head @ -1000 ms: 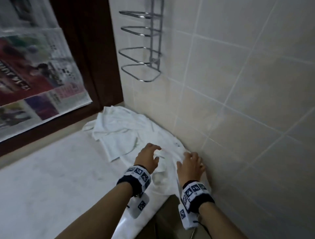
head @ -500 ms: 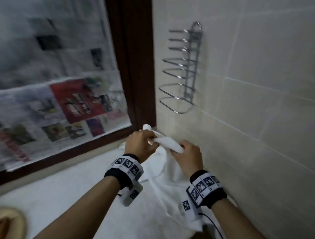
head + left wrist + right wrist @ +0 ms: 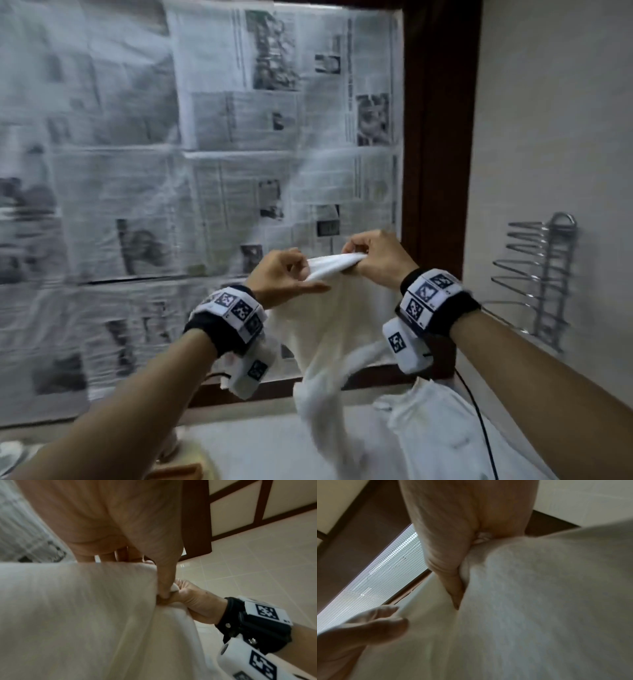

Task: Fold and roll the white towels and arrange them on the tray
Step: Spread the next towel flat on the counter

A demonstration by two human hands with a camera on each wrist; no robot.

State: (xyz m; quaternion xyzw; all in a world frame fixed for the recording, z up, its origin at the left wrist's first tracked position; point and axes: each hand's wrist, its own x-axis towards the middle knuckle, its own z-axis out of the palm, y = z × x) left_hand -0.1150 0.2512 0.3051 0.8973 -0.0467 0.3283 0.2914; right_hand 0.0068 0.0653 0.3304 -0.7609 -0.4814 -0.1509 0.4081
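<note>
A white towel (image 3: 329,329) hangs in the air in front of the papered window, bunched along its top edge. My left hand (image 3: 284,274) grips that edge on the left and my right hand (image 3: 373,255) pinches it on the right, the two hands close together. The towel's lower end trails down to the white counter (image 3: 260,445). More white towel cloth (image 3: 435,428) lies heaped on the counter at the right by the wall. Both wrist views are filled by the towel (image 3: 77,615) (image 3: 530,608), with my left hand (image 3: 164,592) and right hand (image 3: 450,568) closed on its cloth. No tray is clearly visible.
Newspaper sheets (image 3: 205,154) cover the window behind, with a dark wooden frame (image 3: 438,137) at its right. A chrome wire rack (image 3: 541,274) is fixed to the tiled wall on the right. A blurred yellowish object (image 3: 191,459) sits at the counter's near left.
Both hands have lifted the towel from the counter up to window height, and the view has tilted upward. The hands keep their hold on the towel's top edge.
</note>
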